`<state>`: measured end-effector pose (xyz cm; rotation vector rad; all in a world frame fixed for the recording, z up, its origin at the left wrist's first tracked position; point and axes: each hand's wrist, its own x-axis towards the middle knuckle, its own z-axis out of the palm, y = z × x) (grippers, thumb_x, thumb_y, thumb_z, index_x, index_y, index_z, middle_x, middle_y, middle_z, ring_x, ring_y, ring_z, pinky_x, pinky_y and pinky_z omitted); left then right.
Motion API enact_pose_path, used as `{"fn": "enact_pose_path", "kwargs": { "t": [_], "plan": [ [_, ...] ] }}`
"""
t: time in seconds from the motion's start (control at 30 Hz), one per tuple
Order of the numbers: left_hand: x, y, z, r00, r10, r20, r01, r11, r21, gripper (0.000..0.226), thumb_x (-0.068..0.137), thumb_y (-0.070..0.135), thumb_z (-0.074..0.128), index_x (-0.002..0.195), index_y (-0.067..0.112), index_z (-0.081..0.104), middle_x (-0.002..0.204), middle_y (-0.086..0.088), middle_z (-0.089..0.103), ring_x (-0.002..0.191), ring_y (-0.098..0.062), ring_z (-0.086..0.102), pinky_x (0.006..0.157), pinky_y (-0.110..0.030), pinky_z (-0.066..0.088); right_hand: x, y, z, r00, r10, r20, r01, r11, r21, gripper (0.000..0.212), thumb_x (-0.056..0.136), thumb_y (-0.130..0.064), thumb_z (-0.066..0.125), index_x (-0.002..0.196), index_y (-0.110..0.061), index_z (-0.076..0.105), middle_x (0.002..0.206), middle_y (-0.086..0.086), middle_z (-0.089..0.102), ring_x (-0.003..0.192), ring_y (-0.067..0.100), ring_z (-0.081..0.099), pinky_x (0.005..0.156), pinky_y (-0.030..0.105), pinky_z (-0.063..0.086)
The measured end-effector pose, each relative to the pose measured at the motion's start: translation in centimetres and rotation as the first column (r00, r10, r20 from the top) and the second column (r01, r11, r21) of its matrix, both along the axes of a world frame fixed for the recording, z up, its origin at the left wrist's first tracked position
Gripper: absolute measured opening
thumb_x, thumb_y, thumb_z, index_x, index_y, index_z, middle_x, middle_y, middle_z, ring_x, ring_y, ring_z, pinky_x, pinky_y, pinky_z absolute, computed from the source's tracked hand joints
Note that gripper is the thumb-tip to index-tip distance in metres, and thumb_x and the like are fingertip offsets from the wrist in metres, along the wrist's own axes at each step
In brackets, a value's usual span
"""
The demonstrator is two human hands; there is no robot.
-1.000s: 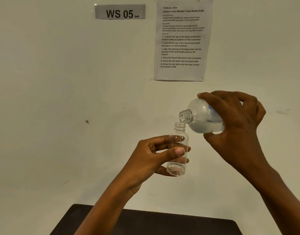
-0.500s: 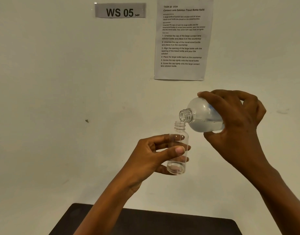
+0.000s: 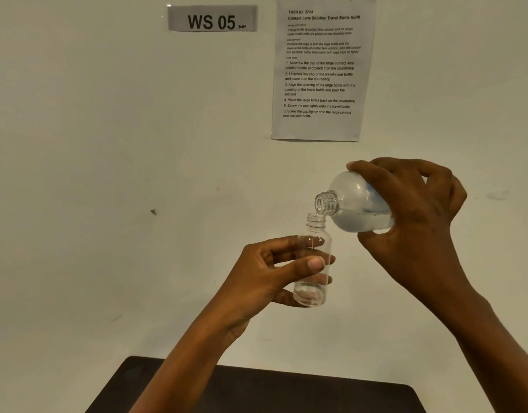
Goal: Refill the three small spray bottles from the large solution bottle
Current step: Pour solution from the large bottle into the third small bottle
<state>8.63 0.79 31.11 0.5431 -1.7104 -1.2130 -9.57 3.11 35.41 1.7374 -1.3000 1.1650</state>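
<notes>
My left hand (image 3: 268,272) holds a small clear bottle (image 3: 313,260) upright, thumb in front and fingers behind. It has no cap and a thin layer of liquid at its bottom. My right hand (image 3: 412,210) grips the large solution bottle (image 3: 356,204), tipped nearly flat with its open neck just above the small bottle's mouth. Clear liquid lies along the large bottle's lower side, and a little shows at its neck. No other small bottles or caps are in view.
A dark tabletop (image 3: 256,389) shows at the bottom edge. Behind is a pale wall with a "WS 05" label (image 3: 212,18) and a printed instruction sheet (image 3: 321,68).
The large bottle has tipped slightly further, bringing its neck closer over the small bottle's mouth. Both hands keep the same grips.
</notes>
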Motion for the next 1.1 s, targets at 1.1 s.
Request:
{"fn": "enact_pose_path", "kwargs": {
  "t": [1.1],
  "plan": [
    [-0.03, -0.31, -0.22, 1.0, 0.004, 0.015, -0.004, 1.0, 0.01, 0.04, 0.067, 0.032, 0.064, 0.106, 0.029, 0.062, 0.098, 0.007, 0.074, 0.086, -0.017, 0.073, 0.065, -0.027, 0.059, -0.1, -0.23, -0.28, 1.0, 0.003, -0.013, -0.003, 1.0, -0.012, 0.072, 0.06, -0.004, 0.076, 0.123, -0.024, 0.049, 0.12, 0.004, 0.055, 0.115, 0.028, 0.031, 0.089, 0.023, 0.013]
  ]
}}
